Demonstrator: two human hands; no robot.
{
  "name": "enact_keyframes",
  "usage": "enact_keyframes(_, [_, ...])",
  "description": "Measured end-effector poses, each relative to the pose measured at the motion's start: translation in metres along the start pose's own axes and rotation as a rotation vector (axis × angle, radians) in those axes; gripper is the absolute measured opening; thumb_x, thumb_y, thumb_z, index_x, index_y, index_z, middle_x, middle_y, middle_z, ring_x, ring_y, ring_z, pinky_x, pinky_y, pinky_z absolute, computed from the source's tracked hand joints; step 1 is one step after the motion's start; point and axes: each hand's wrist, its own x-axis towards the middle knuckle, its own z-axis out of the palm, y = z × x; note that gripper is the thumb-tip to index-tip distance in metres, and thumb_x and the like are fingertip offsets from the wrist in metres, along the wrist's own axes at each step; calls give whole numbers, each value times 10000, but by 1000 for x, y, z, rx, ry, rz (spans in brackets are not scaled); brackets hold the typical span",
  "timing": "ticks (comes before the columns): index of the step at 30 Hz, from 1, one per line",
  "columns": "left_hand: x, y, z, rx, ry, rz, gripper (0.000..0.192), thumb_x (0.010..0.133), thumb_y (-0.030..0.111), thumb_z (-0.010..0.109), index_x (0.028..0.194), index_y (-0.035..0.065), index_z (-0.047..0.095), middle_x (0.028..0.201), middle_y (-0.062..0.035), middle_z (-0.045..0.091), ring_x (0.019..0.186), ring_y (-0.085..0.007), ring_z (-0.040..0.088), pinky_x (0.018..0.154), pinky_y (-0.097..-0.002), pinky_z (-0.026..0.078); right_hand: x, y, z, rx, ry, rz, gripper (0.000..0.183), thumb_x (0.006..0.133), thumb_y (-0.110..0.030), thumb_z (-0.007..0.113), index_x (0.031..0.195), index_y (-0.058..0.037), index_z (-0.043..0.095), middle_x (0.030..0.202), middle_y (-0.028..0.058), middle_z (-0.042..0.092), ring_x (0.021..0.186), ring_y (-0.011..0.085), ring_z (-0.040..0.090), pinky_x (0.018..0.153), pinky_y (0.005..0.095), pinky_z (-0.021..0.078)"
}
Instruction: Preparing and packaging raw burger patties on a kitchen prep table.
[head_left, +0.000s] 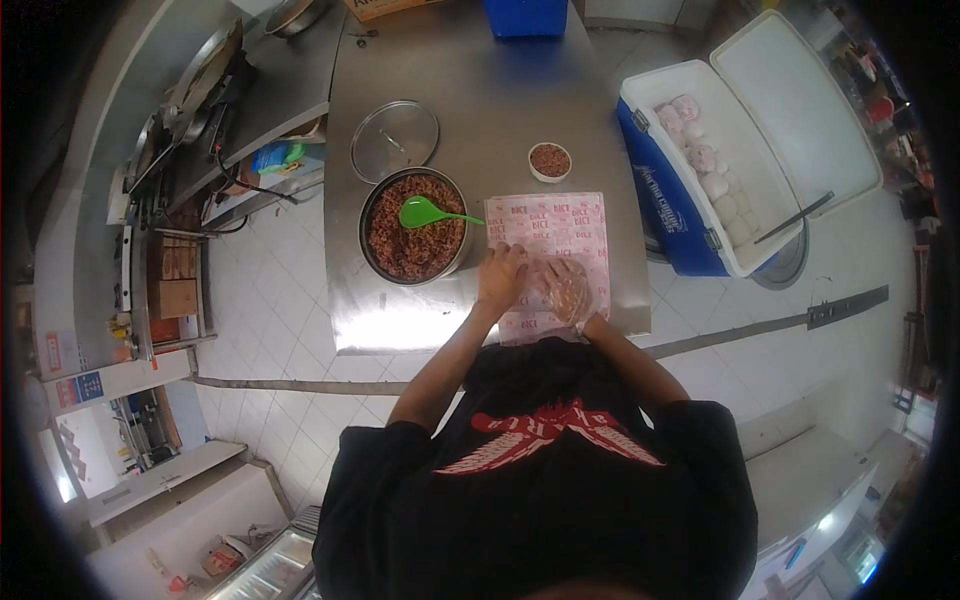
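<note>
On the steel table lies a stack of pink-and-white printed wrapping paper (547, 217), close in front of my body. My left hand (501, 279) is bare and rests on the paper's left edge, fingers pointing away from me. Beside it my right hand (568, 292), in a clear plastic glove, lies over the middle of the paper. What may be under the fingers of either hand is hidden. Left of the paper stands a metal pot (363, 247) of reddish-brown cooked rice (412, 251), with a green plastic rice paddle (421, 213) lying on the rice. Beyond the paper is a small white bowl (550, 178) filled with the same rice.
A glass lid (394, 139) lies behind the pot on the steel table (465, 105). To the right an open blue-and-white cooler (667, 217) holds several round white wrapped bundles (726, 206) and a dark stick-like utensil (795, 217). A blue container (526, 16) stands at the table's far end.
</note>
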Motion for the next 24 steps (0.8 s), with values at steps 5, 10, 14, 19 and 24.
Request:
enact_keyframes(5, [-3,1,3,61,-314,-102,278,902,295,673,1022,44,684,985,-168,695,933,-365,680,825,-495,521,0,4,-30,16,-168,203,420,935,-328,600,1303,-125,598,1234,142,625,1142,341,578,978,494,429])
enact_keyframes(10, [1,-20,-1,-397,-468,-103,368,877,391,690,924,27,724,901,-188,716,896,-382,687,829,-460,530,-30,54,-3,260,36,249,362,900,-352,663,1184,-130,695,1099,106,670,1052,330,616,896,513,475])
enact_keyframes(14, [0,-33,12,-354,-433,-199,375,864,385,699,863,11,727,861,-207,709,857,-385,690,796,-456,537,-20,56,-34,276,-113,358,290,893,-339,670,1114,-163,736,1139,72,688,1132,313,599,967,516,448])
enact_keyframes(19, [1,-24,11,-325,-422,-165,351,860,386,696,890,39,738,859,-205,712,859,-380,693,795,-457,536,4,-2,-80,-299,141,218,386,865,-306,683,1241,-213,673,1291,40,645,1226,295,537,1088,539,336])
enact_keyframes(24, [6,-19,6,-444,-533,-367,251,826,312,697,844,68,754,909,-171,720,959,-365,675,890,-455,514,2,-13,-26,2,23,-70,429,888,-286,641,1293,-145,629,1330,87,596,1248,314,510,1104,538,318])
